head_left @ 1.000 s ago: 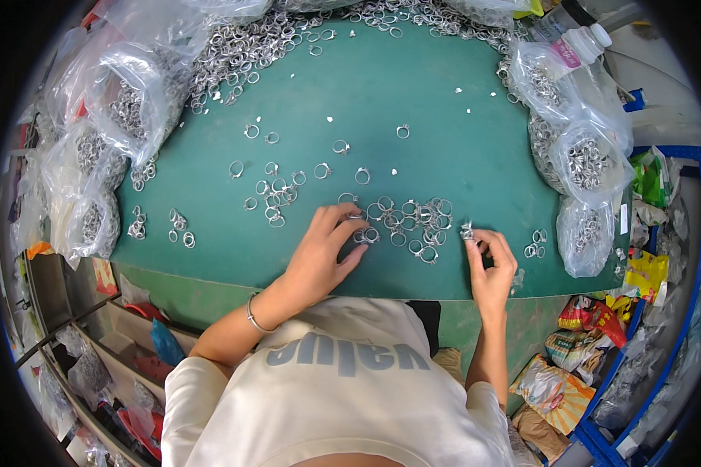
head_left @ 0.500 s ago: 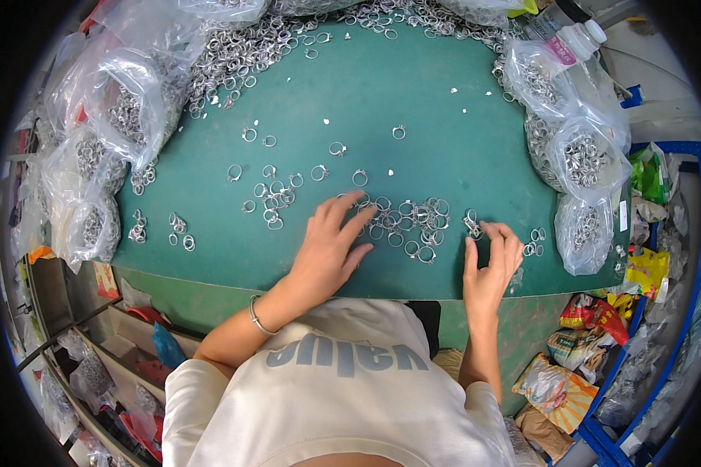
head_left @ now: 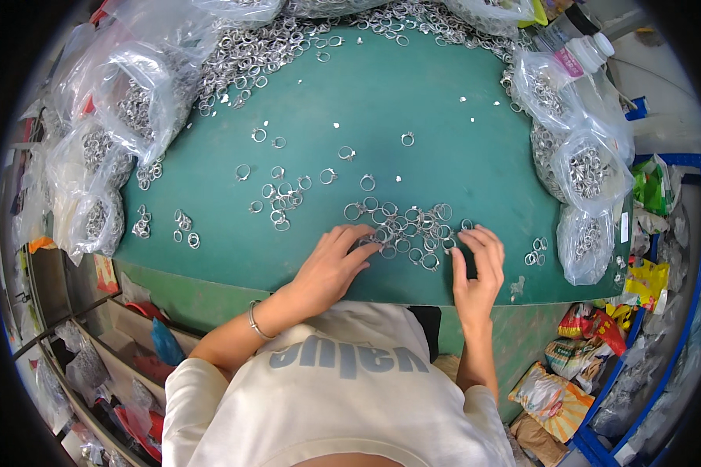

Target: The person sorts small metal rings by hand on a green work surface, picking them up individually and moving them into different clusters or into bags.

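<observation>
- The loose cluster of small silver metal rings (head_left: 409,229) lies on the green surface (head_left: 413,93) just right of the frame's centre, near the near edge.
- The left hand (head_left: 331,265) rests flat at the cluster's lower left, fingers spread and extended, fingertips (head_left: 370,243) touching the nearest rings; its grip is apart, clamped on nothing.
- The right hand (head_left: 479,268) lies at the cluster's lower right, fingers loosely spread over the outermost rings; its grip is apart too.
- A thin silver bracelet (head_left: 255,321) circles the left wrist.
- More scattered rings (head_left: 282,204) lie left of the cluster, and a small separate bunch (head_left: 534,253) sits right of the right hand.
- A long heap of rings (head_left: 249,58) runs along the top of the frame.
- Clear plastic bags filled with rings (head_left: 136,105) stand at upper left, others (head_left: 588,171) at right.
</observation>
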### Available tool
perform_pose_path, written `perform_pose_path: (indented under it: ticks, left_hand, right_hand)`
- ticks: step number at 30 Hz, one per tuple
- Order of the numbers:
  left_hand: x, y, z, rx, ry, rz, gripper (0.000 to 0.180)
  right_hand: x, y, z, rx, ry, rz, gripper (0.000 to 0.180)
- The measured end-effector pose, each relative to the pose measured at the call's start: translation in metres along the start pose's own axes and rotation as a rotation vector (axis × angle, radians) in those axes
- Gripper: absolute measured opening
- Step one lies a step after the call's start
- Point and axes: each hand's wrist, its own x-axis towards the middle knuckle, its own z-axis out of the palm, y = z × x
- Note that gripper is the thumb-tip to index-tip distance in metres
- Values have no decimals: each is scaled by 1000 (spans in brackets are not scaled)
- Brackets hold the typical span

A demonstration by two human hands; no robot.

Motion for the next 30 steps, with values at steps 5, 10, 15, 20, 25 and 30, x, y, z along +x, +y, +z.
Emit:
perform_pose_path:
  ticks: [5, 10, 15, 20, 25, 30]
  left_hand:
    - [11, 1, 9, -316, 124, 23, 33]
    - [-26, -21, -17, 9, 412, -66, 36]
    - [-34, -27, -32, 248, 484, -390, 46]
    - [-45, -28, -23, 106, 317, -228, 37]
    - [-59, -30, -33, -12, 450, -208, 30]
    - [-39, -41, -45, 109, 557, -386, 37]
  right_hand:
    - [21, -33, 10, -45, -185, -117, 43]
    - [17, -11, 12, -59, -191, -196, 32]
    - [50, -48, 38, 41, -167, -198, 30]
    - [85, -82, 73, -38, -421, -405, 39]
    - [72, -46, 60, 11, -468, -395, 39]
    - [92, -86, 66, 56, -418, -357, 31]
